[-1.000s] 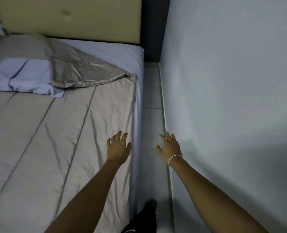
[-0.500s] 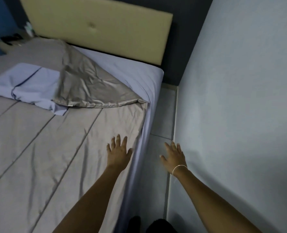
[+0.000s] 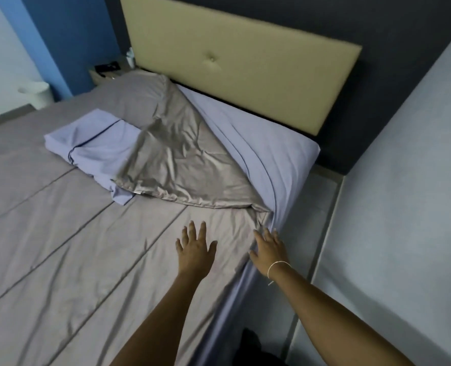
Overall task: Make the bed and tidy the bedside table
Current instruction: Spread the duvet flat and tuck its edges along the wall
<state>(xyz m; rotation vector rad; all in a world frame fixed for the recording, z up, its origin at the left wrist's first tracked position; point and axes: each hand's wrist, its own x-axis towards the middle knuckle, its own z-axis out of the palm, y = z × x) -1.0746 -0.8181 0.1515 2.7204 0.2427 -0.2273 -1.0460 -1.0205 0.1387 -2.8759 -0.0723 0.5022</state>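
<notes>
A bedside tabletop (image 3: 105, 74) holding small dark items is sitting left of the headboard (image 3: 235, 67). Below the headboard, a folded lilac sheet (image 3: 92, 143) is lying on the grey cover (image 3: 60, 247). The left hand (image 3: 195, 250), grip wide, is resting flat there. The right hand (image 3: 268, 250), fingers spread, is touching the cover's turned-back corner.

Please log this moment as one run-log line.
left hand: open, over duvet | right hand: open, at duvet edge | corner folded back | sheet exposed
</notes>
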